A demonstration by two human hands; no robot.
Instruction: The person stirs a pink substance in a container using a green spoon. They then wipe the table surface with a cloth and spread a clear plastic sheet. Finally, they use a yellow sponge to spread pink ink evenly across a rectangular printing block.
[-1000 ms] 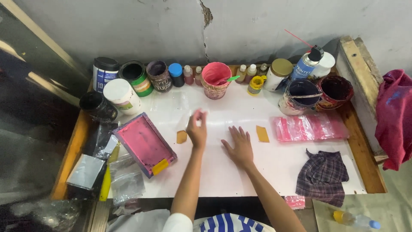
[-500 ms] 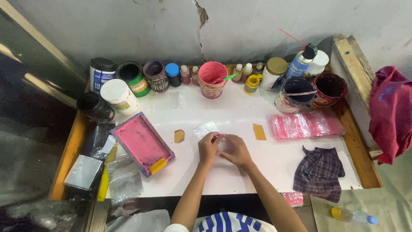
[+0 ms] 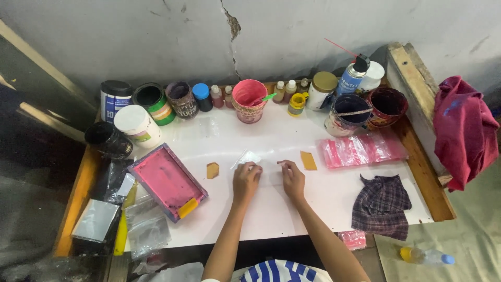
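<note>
Here I keep my left hand (image 3: 246, 179) pinched on the small clear bag (image 3: 247, 158) at mid-table, my right hand (image 3: 292, 177) loosely curled and empty beside it, pressing flat before reaching the pink bucket (image 3: 249, 100) beyond.

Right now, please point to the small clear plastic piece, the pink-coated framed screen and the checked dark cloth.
small clear plastic piece (image 3: 249, 157), head view, its middle.
pink-coated framed screen (image 3: 166, 180), head view, pink surface.
checked dark cloth (image 3: 382, 203), head view, centre.
</note>
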